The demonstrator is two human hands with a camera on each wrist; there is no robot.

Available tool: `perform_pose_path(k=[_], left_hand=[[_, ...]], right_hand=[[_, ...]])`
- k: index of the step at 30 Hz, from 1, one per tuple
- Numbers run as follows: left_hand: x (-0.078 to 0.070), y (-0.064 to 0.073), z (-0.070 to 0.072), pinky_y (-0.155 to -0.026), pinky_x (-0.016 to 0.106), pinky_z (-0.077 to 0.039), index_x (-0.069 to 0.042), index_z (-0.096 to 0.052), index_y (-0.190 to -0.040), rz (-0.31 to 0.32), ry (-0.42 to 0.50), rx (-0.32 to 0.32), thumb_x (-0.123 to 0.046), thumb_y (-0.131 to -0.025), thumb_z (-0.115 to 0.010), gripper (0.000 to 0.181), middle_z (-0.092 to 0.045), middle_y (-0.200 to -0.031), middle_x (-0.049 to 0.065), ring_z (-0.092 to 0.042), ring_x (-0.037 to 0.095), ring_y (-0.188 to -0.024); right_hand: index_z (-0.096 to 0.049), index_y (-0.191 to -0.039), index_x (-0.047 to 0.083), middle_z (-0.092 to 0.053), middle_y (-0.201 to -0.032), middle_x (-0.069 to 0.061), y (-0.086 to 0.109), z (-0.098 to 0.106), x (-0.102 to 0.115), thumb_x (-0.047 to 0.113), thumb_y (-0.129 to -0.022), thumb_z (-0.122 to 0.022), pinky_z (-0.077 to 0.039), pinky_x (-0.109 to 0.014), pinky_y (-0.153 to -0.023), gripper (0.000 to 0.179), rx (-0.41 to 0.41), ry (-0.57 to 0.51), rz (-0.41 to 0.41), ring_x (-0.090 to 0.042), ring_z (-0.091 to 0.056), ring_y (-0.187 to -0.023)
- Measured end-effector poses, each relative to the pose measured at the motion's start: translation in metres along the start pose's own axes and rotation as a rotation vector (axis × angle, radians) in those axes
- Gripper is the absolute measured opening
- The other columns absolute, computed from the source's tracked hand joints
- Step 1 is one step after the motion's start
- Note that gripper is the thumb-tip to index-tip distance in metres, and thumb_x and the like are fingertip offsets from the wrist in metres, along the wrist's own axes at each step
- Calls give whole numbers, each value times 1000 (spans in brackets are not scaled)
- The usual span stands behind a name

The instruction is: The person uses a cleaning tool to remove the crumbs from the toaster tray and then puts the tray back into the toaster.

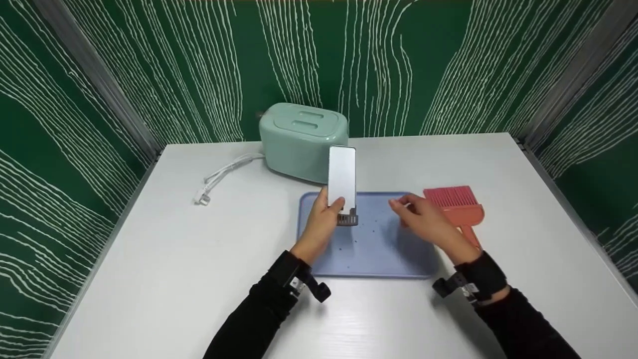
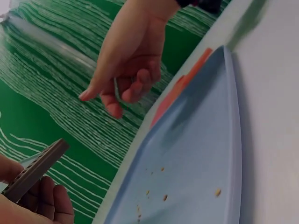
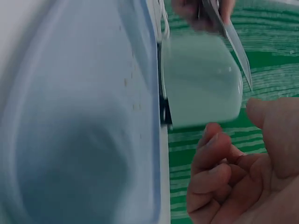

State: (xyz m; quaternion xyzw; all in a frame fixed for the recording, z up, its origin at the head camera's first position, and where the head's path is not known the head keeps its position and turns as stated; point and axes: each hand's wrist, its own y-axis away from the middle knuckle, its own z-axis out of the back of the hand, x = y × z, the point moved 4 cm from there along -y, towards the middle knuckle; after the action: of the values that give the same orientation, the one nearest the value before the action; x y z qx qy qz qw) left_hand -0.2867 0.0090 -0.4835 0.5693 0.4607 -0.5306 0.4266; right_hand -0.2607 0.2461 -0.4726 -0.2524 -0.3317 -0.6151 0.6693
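Note:
My left hand (image 1: 319, 224) grips a toaster crumb tray (image 1: 342, 172) by its dark slotted end (image 1: 347, 219), thumb on top. The pale metal plate points away, up over the front of the toaster (image 1: 304, 144). My right hand (image 1: 423, 217) hovers over the right side of a blue tray (image 1: 379, 257) and holds nothing. Its thumb is extended and its fingers are loosely curled, as the right wrist view shows. Brown crumbs (image 2: 165, 198) lie scattered on the blue tray beneath both hands.
An orange-red hand brush (image 1: 454, 199) lies right of the blue tray, its handle partly behind my right wrist. The toaster's white cord (image 1: 232, 167) and plug (image 1: 201, 198) lie to the left. Green walls with white lines enclose the white table (image 1: 199, 279).

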Motion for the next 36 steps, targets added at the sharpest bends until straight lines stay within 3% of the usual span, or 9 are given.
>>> perform_pose_path(k=[6,9,12,16,20,27,33,36], left_hand=[[6,-2,-23,-119,42,-43,-5,-47,-153,18,81,-46,-11,-112,-45,41,-60,-147,17,-59,25,-131],[11,-2,-33,-121,42,-40,-7,-47,-151,44,109,-55,-13,-112,-43,40,-59,-146,16,-56,24,-134],[16,-1,-41,-126,45,-35,-10,-42,-160,59,143,-63,-14,-113,-41,47,-53,-157,15,-49,28,-146],[23,1,-47,-129,46,-30,-17,-32,-168,85,174,-79,-18,-114,-40,54,-42,-169,15,-40,31,-155],[26,0,-49,-125,42,-33,-17,-35,-166,104,187,-93,-23,-115,-39,51,-47,-163,16,-45,29,-147],[24,-3,-48,-116,35,-37,-15,-35,-164,96,156,-56,-28,-115,-42,50,-53,-152,13,-51,23,-131],[19,-6,-44,-109,33,-42,-13,-47,-144,98,39,-25,-35,-116,-41,37,-65,-121,10,-60,18,-107],[12,-10,-38,-104,33,-42,-9,-49,-137,54,-58,-29,-41,-117,-34,40,-61,-122,9,-58,19,-116]], right_hand=[[-60,-123,-1,-64,-74,-1,-10,-35,14,48,-112,-52,-51,-28,-63,51,89,-204,-21,-13,-60,-66],[-61,-116,-1,-67,-71,0,-12,-51,17,45,-113,-52,-54,-25,-58,47,135,-360,-48,-10,-63,-59],[-61,-108,0,-68,-68,0,-13,-62,17,44,-114,-51,-54,-25,-54,45,151,-490,-70,-9,-63,-54],[-62,-99,4,-66,-63,3,-17,-70,18,42,-113,-53,-51,-22,-50,42,121,-579,-84,-7,-60,-49],[-62,-96,6,-64,-60,5,-21,-72,17,39,-112,-56,-48,-20,-48,37,91,-626,-100,-5,-56,-47],[-62,-92,10,-59,-57,6,-26,-69,15,33,-113,-56,-43,-19,-46,31,77,-659,-84,-4,-51,-46],[-63,-88,10,-58,-55,8,-29,-61,11,32,-113,-56,-42,-18,-45,33,93,-665,-76,-3,-49,-44],[-63,-88,11,-58,-54,9,-32,-52,7,32,-112,-56,-42,-18,-45,34,99,-647,-73,-1,-49,-44]])
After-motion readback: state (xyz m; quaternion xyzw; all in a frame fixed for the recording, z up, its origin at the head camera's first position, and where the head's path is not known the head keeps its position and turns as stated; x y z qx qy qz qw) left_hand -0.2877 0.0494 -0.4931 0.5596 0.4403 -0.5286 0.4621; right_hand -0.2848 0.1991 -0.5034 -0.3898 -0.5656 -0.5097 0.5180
